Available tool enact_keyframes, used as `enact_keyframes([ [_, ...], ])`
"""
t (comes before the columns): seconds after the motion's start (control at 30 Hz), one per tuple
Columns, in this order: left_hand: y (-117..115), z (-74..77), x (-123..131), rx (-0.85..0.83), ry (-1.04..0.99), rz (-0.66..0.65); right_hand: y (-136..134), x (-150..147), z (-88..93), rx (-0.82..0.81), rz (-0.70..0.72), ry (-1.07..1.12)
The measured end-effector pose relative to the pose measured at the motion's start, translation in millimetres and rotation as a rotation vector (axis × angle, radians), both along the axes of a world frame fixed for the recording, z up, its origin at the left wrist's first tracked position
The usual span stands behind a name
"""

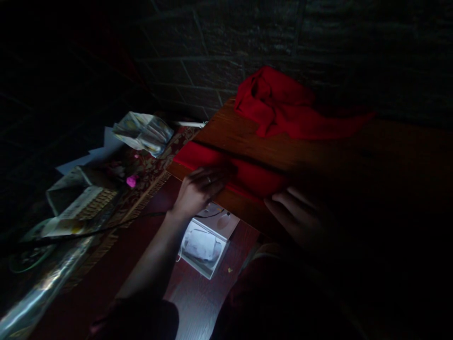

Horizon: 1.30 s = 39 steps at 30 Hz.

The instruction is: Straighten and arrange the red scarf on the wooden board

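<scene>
A strip of folded red cloth [247, 177] lies along the near edge of a brown wooden table [215, 127]. My left hand [198, 189], with a ring on one finger, rests over the cloth's near side, its fingers stretched out to the right. Shadow hides those fingertips. At the strip's right end is my right hand [297, 210], dim, with fingers extended toward the cloth's corner. Farther back on the tabletop lies a crumpled red cloth [283, 104].
Below the table edge, an open white box [201, 245] holds something pale. On the left are a wicker-sided basket [95, 203], a crumpled pale bag [143, 132], a pink object [132, 180] and a fringed patterned rug [155, 189]. Behind stands a dark block wall [212, 47].
</scene>
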State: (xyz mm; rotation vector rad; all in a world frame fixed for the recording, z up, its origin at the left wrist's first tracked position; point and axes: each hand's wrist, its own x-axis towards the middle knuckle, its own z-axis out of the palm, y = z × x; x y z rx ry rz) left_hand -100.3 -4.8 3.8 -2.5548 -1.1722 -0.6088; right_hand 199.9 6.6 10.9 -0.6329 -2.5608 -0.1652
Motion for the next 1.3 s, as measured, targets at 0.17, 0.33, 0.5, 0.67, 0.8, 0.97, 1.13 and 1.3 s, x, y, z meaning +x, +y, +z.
enact_keyframes([
  [0.17,2.4,-3.0,-63.6,0.036,0.017,0.273,-1.0,0.1,-2.1,0.023,-0.010,-0.027],
  [0.33,9.1,-1.4,-115.3,0.052,0.089,0.464,-1.0,0.9,-11.8,0.040,0.008,-0.012],
  [0.5,16.1,-1.9,-137.4,0.001,0.105,0.497,0.1,2.1,-27.9,0.069,0.016,0.064],
  [0.67,13.0,-8.4,-141.8,0.056,0.106,0.488,-2.0,2.3,-33.5,0.094,0.001,0.125],
  [0.8,11.5,-9.3,-138.2,0.062,0.072,0.507,-3.1,1.1,-34.0,0.103,-0.017,0.150],
  [0.97,16.8,-2.2,-135.3,-0.035,0.128,0.395,-2.5,0.8,-37.9,0.111,-0.016,0.160],
  [1.13,21.4,-4.3,-140.5,-0.010,0.120,0.380,-4.9,2.2,-44.8,0.111,-0.028,0.149],
  [1.3,19.1,-7.6,-143.3,0.020,0.104,0.418,-5.5,1.3,-48.5,0.111,-0.036,0.170],
])
